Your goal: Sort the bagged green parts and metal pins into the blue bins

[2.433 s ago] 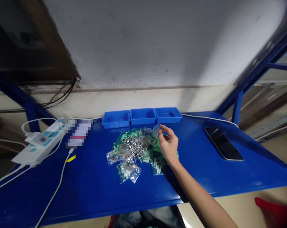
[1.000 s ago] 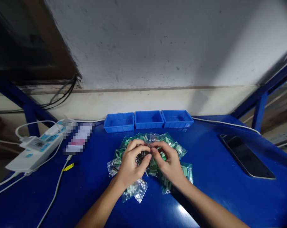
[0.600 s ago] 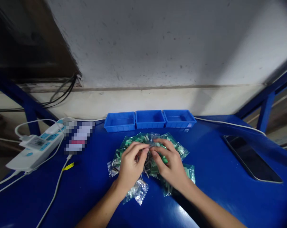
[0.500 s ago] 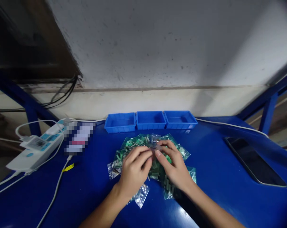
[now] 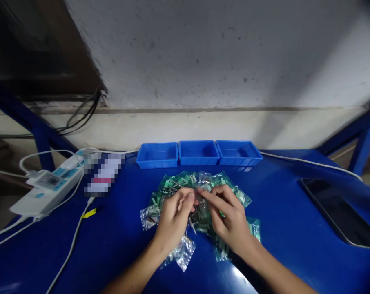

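Observation:
Close together over a heap of small bags, my left hand (image 5: 174, 218) and my right hand (image 5: 232, 216) are both on a small clear plastic bag (image 5: 203, 209). The left thumb and fingers are pinched at its upper edge. My right index finger stretches along the top while the other fingers curl in; the thumb is mostly hidden. Beneath lie green-tinted bags (image 5: 223, 179) of pale plugs and screws, partly covered by my hands. Loose metal screws (image 5: 192, 225) show below my left fingers. A clear bag (image 5: 185, 253) lies beside my left wrist.
Three blue bins (image 5: 199, 153) stand in a row behind the heap. At left are a white power strip (image 5: 41, 196), a partly blurred phone-like device (image 5: 102, 179) and a white cable (image 5: 71, 245). A dark phone (image 5: 341, 212) lies at right on the blue table (image 5: 283, 228).
My left hand has turned so its thumb is on top. My right index finger has straightened toward the left hand. The view has shifted slightly, moving the table things a little to the right.

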A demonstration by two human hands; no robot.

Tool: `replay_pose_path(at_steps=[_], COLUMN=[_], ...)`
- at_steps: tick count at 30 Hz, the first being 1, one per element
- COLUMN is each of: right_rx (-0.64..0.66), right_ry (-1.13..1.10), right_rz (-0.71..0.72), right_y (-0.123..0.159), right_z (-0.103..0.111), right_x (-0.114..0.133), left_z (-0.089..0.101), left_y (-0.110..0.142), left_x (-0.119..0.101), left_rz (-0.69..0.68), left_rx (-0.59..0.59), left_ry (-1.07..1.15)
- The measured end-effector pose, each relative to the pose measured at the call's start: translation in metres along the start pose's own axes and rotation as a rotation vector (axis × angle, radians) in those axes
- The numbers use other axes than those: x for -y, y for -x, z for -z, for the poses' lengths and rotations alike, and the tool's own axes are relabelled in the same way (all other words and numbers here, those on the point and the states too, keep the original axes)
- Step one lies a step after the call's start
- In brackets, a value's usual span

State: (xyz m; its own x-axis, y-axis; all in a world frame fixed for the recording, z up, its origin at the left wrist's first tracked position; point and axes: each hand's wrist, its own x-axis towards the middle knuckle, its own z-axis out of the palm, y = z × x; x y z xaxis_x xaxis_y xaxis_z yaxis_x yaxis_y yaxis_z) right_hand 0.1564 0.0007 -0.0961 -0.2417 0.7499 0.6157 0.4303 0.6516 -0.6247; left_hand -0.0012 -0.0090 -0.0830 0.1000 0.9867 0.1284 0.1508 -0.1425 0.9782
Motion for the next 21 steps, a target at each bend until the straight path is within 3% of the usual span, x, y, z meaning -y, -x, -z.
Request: replay_pose_path(at_steps=[3, 6, 10, 13, 15, 18, 21], right_rx=[0.050, 0.056, 0.056, 0.078, 0.105, 0.053, -0.002], right_ry=[-0.012, -0.076, -0.134, -0.275, -0.357, -0.324, -0.125], right_rz=[0.037, -0.042, -0.258, -0.413, -0.505, -0.494, -0.224], right_y=[0.003, 0.003, -0.003, -0.008, -0.008, -0.006, -0.002], right_z=[-0.004, -0.003, 0.002, 0.003, 0.001, -0.002, -0.004], right_x=[0.002, 0.007, 0.009, 0.005, 0.002, -0.001, -0.001], left_z=[-0.001, 0.001, 0.008, 0.011, 0.009, 0.006, 0.006], left_y=[-0.006, -0.008, -0.006, -0.004, -0.002, -0.001, -0.001], left_x=[0.007, 0.011, 0.008, 0.007, 0.008, 0.006, 0.000], left_rz=[0.160, 0.106, -0.312, -0.649, -0.724, -0.590, -0.269], left_rx=[0.015, -0.065, -0.168, -0.076, -0.021, 0.023, 0.033], left_ry=[0.203, 0.192, -0.184, -0.426, -0.498, -0.481, -0.279])
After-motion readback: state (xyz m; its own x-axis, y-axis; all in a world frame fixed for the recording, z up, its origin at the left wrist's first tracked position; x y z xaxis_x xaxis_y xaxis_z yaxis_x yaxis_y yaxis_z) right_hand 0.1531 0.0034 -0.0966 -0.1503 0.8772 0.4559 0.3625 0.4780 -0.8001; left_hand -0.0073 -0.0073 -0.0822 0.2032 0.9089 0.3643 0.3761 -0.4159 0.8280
